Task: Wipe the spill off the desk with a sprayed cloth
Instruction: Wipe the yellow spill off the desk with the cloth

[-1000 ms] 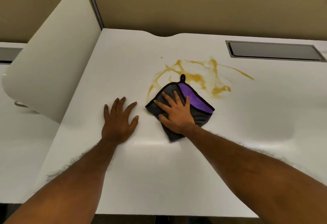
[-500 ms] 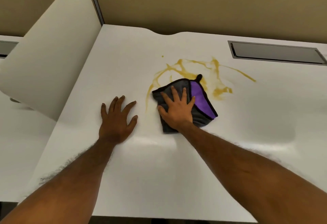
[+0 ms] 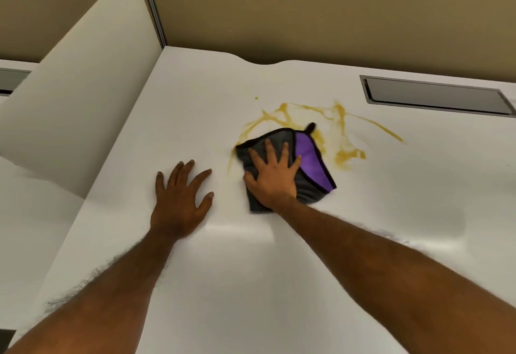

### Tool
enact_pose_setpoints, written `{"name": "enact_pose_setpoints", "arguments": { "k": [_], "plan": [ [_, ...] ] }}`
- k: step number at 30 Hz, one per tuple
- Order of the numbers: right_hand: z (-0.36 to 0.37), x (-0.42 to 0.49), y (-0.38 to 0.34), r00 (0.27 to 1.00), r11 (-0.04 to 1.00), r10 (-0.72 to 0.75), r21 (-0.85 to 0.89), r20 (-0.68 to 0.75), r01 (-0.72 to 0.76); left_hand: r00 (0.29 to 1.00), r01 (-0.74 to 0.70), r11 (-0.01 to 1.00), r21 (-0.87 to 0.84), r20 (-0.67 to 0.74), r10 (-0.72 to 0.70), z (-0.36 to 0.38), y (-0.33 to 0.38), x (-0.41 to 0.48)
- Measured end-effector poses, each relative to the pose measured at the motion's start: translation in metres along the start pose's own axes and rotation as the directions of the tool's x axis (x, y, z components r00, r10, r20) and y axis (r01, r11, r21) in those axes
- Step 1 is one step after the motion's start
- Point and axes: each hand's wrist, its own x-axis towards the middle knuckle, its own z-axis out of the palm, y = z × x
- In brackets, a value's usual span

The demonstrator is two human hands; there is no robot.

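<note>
A yellow-brown spill (image 3: 344,155) streaks the white desk (image 3: 251,283) near its middle back. A folded grey and purple cloth (image 3: 312,158) lies on the spill's near left part. My right hand (image 3: 272,177) presses flat on the cloth with fingers spread, covering its grey side. To the left of the cloth my left hand (image 3: 181,197) rests flat on the bare desk, fingers apart, holding nothing. A thin streak of spill (image 3: 230,166) runs between the two hands.
A cream curved divider panel (image 3: 78,96) stands along the desk's left edge. A grey cable-tray lid (image 3: 435,96) is set into the desk at the back right. A tan partition wall (image 3: 307,10) closes off the back.
My right hand has slid the cloth away from me and slightly right, over more of the spill. The left hand has stayed put on the desk.
</note>
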Motion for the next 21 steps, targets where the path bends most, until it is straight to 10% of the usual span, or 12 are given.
{"name": "enact_pose_setpoints", "arguments": {
  "k": [3,6,11,14,17,21],
  "plan": [
    [0.005,-0.042,0.02,0.84,0.837,-0.543,-0.063,0.022,0.543,1.0,-0.008,1.0,0.001,-0.011,0.008,-0.001,0.002,-0.001],
    [-0.002,-0.046,0.055,0.622,0.621,-0.781,-0.024,0.065,0.783,1.0,-0.003,1.0,0.004,0.003,0.003,-0.003,0.002,-0.001],
    [0.001,0.005,0.045,0.95,0.95,-0.303,0.059,-0.08,0.308,1.0,-0.005,1.0,-0.001,-0.012,0.005,-0.004,0.003,-0.001],
    [-0.001,0.02,0.009,0.994,0.99,0.105,0.095,-0.025,-0.103,1.0,-0.005,1.0,-0.003,-0.009,0.005,-0.003,0.003,-0.002],
    [0.002,-0.002,-0.011,0.983,0.983,-0.182,0.034,0.006,0.181,1.0,0.011,1.0,0.001,-0.009,-0.011,-0.003,0.002,-0.002],
    [0.001,-0.009,0.014,0.739,0.74,-0.671,-0.008,0.059,0.672,1.0,0.002,1.0,-0.021,0.001,-0.002,-0.004,0.002,-0.001]
  ]
}}
